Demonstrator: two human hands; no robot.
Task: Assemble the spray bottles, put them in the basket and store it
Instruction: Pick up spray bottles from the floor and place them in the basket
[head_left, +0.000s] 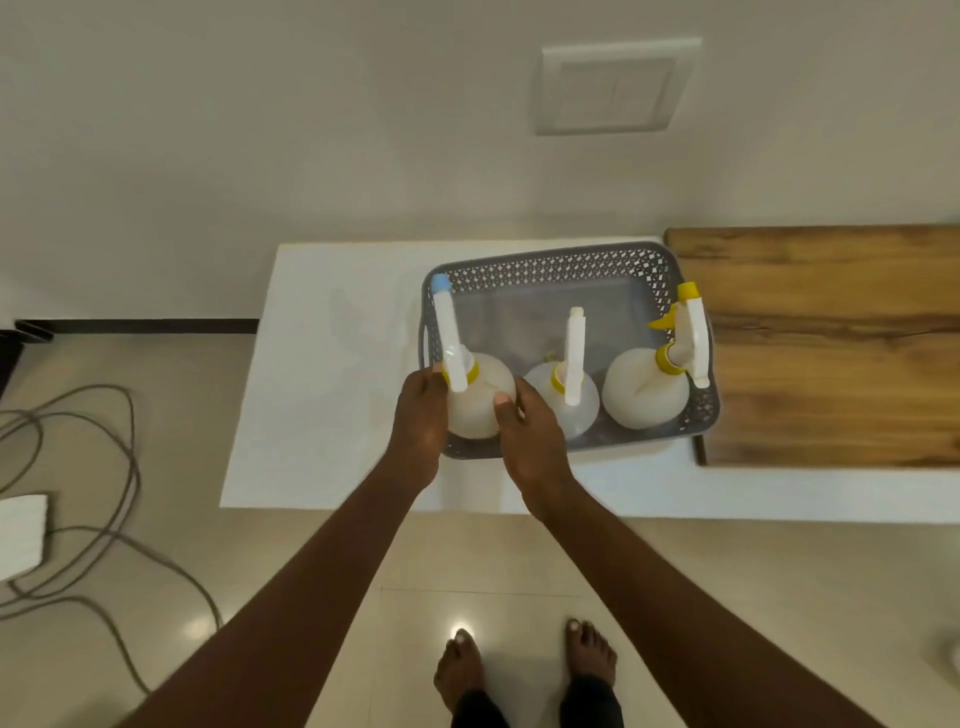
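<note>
1. Spray bottle (480, 400), blue-tipped, stands at the left end of the grey basket (545, 262), clasped from both sides.
2. Left hand (421, 415) wraps its left flank; right hand (530, 431) presses its right, thumb on the body.
3. Right of that grip, a middle bottle (563, 395), then a yellow-nozzled bottle (644, 395).
4. Basket sits on the white counter (332, 364).

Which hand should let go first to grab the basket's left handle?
Probably the left hand: it holds the blue-tipped bottle on the side nearest the basket's left end, while the right hand sits toward the middle.
</note>
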